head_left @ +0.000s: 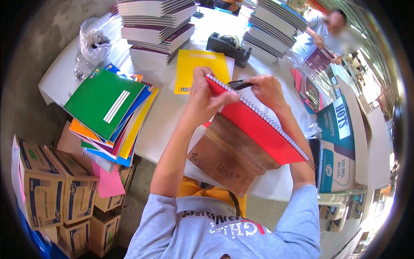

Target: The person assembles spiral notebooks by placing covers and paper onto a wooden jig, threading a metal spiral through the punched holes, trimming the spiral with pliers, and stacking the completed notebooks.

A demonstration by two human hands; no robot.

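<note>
My left hand [203, 96] grips a red spiral notebook [264, 134] near the far end of its wire binding, thumb pressed on the cover. The notebook is tilted up, its metal coil running toward my right forearm. My right hand [268, 90] is closed round a small black hand tool [240, 84], whose tip lies at the far end of the coil; its exact kind is hard to make out. Beneath the notebook, a brown cardboard piece [230, 162] with handwriting lies at the table's near edge. A yellow notebook [196, 69] rests just beyond my left hand.
Green and other coloured notebooks [105, 101] are piled at left. Tall spiral notebook stacks [157, 32] [274, 32] flank a black tape dispenser [228, 47]. Cardboard boxes [47, 185] stand at lower left, an open carton [340, 142] at right. Another person [325, 36] holds a purple notebook.
</note>
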